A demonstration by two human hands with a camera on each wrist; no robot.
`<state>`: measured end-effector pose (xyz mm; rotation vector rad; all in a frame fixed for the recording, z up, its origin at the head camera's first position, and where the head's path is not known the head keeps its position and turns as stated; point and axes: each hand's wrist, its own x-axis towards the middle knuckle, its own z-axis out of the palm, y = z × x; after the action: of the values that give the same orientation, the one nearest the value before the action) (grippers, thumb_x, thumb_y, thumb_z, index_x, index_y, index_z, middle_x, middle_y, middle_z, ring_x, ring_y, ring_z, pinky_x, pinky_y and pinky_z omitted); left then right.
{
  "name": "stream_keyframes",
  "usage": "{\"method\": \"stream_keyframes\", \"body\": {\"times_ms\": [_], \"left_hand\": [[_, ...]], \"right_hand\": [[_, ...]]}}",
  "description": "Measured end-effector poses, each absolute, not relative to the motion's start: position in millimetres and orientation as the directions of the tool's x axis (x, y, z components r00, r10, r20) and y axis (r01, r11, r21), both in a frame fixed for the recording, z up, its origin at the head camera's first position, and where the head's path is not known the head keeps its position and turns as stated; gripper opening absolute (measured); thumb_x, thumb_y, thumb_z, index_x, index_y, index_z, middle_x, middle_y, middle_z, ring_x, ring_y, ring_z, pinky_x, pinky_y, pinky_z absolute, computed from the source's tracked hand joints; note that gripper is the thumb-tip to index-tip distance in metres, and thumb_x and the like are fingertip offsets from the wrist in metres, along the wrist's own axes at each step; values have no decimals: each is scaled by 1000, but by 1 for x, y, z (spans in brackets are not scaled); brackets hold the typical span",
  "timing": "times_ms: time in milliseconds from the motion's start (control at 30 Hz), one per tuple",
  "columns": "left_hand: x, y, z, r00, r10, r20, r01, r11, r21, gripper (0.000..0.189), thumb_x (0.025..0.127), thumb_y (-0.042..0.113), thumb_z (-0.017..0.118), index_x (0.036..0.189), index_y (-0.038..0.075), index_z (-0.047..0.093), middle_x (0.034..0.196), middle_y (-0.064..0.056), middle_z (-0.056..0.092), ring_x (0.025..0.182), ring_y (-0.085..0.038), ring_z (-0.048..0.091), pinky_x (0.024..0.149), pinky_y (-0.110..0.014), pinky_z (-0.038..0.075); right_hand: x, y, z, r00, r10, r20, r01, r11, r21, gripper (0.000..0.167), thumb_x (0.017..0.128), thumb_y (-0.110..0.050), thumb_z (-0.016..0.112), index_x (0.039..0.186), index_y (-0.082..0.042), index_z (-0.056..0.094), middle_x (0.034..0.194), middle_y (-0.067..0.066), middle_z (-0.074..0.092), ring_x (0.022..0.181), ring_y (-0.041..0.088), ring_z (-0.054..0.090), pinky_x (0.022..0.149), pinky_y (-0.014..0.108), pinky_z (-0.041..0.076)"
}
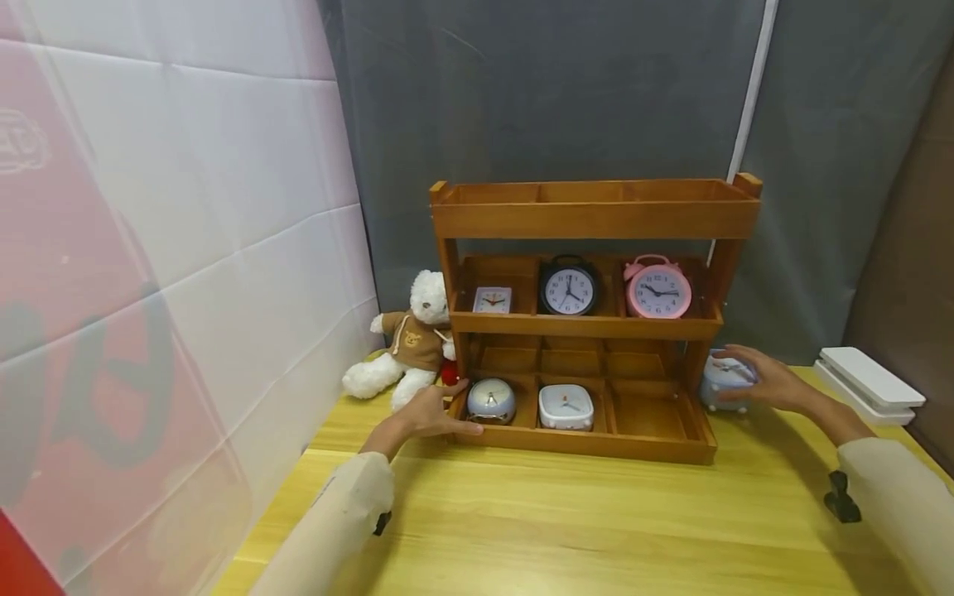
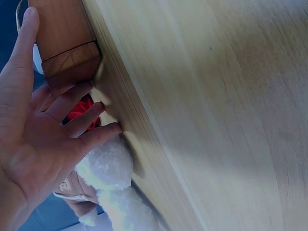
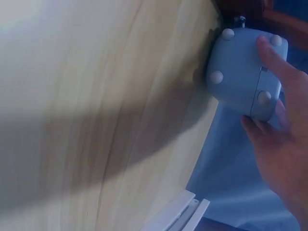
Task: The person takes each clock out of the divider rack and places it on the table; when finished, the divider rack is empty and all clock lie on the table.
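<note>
At the right side of the wooden shelf rack (image 1: 581, 444), my right hand (image 1: 768, 381) grips a light-blue alarm clock (image 1: 725, 382) between thumb and fingers. The right wrist view shows its underside (image 3: 243, 67) with small round white feet and a cover seam. My left hand (image 1: 428, 412) rests at the rack's lower left front corner, thumb along the front rim and other fingers spread beside the side panel. On the bottom tier sit a round blue clock (image 1: 491, 401) and a white squarish clock (image 1: 566, 407); the right compartment holds nothing.
The middle tier carries a small white clock (image 1: 493, 300), a black clock (image 1: 569, 287) and a pink twin-bell clock (image 1: 659, 288). A white teddy bear (image 1: 417, 339) in a brown hoodie leans left of the rack. White flat boxes (image 1: 868, 383) lie at the right, near dark curtains.
</note>
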<state>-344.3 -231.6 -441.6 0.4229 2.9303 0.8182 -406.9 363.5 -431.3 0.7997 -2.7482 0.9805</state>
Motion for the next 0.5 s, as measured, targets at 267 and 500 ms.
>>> {"method": "stream_keyframes", "body": {"times_ms": [267,500], "left_hand": [[-344,-228,-442,-961,278,-1,236,821,520,102,75,54,91,157,10,47,117,-30,68,104,-22,62,81,-33,53],[-342,-230,-442,-965,262,6,223,810,542,102,75,52,92,157,10,47,116,-26,70,100,-23,65,81,-34,55]], "right_hand": [[-410,371,-431,-878,-433,204,-468,690,-552,73,82,-21,90,141,3,55,151,40,40,135,62,37,100,80,32],[-409,367,-424,-894,-411,176,-437,720,-539,77,81,-25,89,144,2,53,152,41,37,132,62,39,98,81,33]]}}
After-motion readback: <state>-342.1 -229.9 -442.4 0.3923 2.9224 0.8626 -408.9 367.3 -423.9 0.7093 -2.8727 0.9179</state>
